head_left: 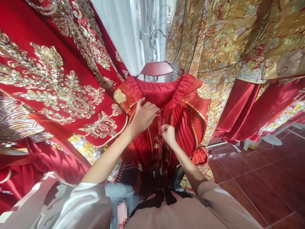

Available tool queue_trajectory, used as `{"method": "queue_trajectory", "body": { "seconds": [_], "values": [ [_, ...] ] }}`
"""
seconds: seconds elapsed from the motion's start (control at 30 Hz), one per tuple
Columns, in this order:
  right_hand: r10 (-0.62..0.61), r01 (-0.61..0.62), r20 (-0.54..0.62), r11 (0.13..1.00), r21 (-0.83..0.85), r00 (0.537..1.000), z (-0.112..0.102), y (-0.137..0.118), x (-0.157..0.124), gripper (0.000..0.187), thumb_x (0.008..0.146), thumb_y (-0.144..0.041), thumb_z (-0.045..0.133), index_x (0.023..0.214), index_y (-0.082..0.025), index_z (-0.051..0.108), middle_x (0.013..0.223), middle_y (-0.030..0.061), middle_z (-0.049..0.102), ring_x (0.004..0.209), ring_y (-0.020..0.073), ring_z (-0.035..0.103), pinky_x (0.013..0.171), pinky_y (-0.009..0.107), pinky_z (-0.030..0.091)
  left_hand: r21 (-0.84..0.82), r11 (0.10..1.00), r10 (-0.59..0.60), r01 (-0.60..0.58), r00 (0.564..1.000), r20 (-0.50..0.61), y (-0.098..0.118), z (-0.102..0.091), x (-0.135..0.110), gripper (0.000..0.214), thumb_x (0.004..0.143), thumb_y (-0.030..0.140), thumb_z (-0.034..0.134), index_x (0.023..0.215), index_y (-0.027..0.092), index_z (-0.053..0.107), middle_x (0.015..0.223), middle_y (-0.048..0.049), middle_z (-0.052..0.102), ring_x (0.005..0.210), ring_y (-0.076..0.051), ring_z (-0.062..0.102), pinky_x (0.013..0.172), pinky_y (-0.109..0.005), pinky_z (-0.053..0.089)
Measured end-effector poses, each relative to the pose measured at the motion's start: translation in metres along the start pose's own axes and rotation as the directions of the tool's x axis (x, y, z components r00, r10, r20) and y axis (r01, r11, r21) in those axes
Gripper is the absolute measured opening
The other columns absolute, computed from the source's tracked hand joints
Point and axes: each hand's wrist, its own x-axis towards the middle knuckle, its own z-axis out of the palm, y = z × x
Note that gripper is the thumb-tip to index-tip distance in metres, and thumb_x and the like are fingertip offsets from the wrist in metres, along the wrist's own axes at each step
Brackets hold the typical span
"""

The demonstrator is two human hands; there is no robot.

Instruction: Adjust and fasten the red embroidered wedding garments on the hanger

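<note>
A red pleated skirt [183, 127] with gold embroidery hangs from a dark red hanger [157, 68] straight ahead. My left hand [143, 116] is closed on the skirt's gathered waistband and a thin red tie near its middle. Just below and to the right, my right hand [168, 133] pinches the red tie [160, 122], fingers closed round it. The two hands are a short gap apart, with the tie running between them.
Red garments with heavy gold and silver embroidery [59, 86] hang close on the left. Gold brocade robes [228, 41] hang on the right. White lattice wall [145, 28] stands behind the hanger. Dark red floor tiles [262, 181] spread at the lower right, with a white stand base [271, 140].
</note>
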Motion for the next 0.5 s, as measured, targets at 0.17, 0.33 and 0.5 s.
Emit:
{"method": "queue_trajectory", "body": {
  "seconds": [0.17, 0.33, 0.5],
  "values": [
    [0.075, -0.069, 0.117, 0.996, -0.055, 0.99, -0.014, 0.031, -0.035, 0.018, 0.07, -0.012, 0.046, 0.055, -0.018, 0.054, 0.05, 0.0004, 0.06, 0.047, 0.0133, 0.056, 0.052, 0.022, 0.042, -0.004, 0.996, 0.088, -0.088, 0.993, -0.084, 0.007, -0.017, -0.005, 0.03, 0.089, 0.016, 0.037, 0.101, 0.017, 0.064, 0.097, -0.0077, 0.066, 0.096, -0.024, 0.055, 0.103, -0.05, 0.031],
    [-0.1, 0.053, -0.187, 0.97, -0.239, 0.977, -0.088, -0.019, -0.018, 0.017, 0.081, -0.027, 0.049, 0.077, -0.018, 0.064, 0.064, 0.0044, 0.066, 0.057, 0.0171, 0.061, 0.063, 0.029, 0.046, -0.232, 0.962, 0.131, -0.144, 0.989, -0.071, -0.002, -0.037, 0.0, 0.037, 0.086, 0.013, 0.035, 0.112, 0.018, 0.06, 0.111, -0.0083, 0.062, 0.106, -0.02, 0.055, 0.098, -0.038, 0.042],
    [-0.247, 0.199, -0.385, 0.967, -0.16, 0.889, -0.093, -0.079, 0.04, 0.054, 0.077, -0.049, 0.057, 0.118, -0.014, 0.047, 0.096, 0.0117, 0.064, 0.079, 0.0217, 0.065, 0.073, 0.037, 0.051, -0.184, 0.727, -0.685, 0.661, 0.684, -0.249, -0.016, -0.025, 0.021, 0.038, 0.085, 0.037, 0.046, 0.111, 0.01, 0.055, 0.103, -0.0202, 0.063, 0.103, -0.034, 0.059, 0.092, -0.048, 0.044]
  ]
}}
